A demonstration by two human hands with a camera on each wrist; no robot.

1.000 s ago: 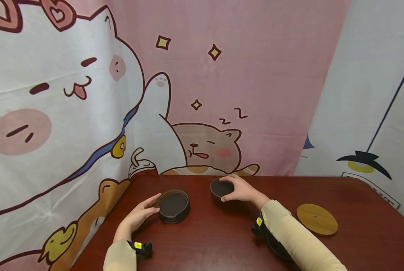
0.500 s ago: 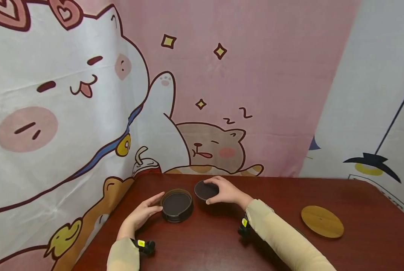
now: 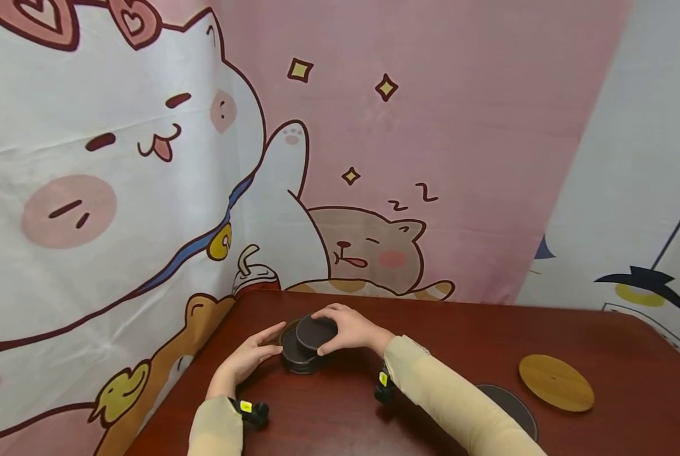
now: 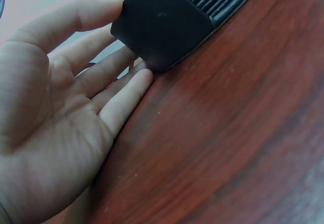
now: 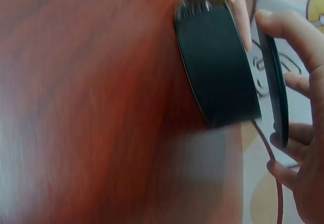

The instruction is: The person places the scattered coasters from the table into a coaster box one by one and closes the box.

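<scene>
A round black coaster holder [image 3: 302,368] stands on the table, with a dark disc surface inside it. In the left wrist view, stacked edges show through a gap in the wall of the holder [image 4: 162,26]. My left hand [image 3: 250,358] holds the holder's left side, thumb and fingertips at its wall. With my right hand [image 3: 352,330], I pinch a thin dark round coaster [image 3: 315,332] by its edges. It is tilted and overlaps the holder's right side in the head view. The right wrist view shows this coaster [image 5: 274,82] edge-on, just above the holder [image 5: 217,64].
A round wooden disc [image 3: 556,383] lies at the right of the brown table [image 3: 431,342]. Nearer, a larger dark round disc [image 3: 511,408] lies partly hidden under the right sleeve. A cartoon cloth [image 3: 459,126] hangs behind the table.
My right hand has carried the coaster leftward, from well right of the holder to over it. My left hand stays at the holder. The head view has turned slightly left.
</scene>
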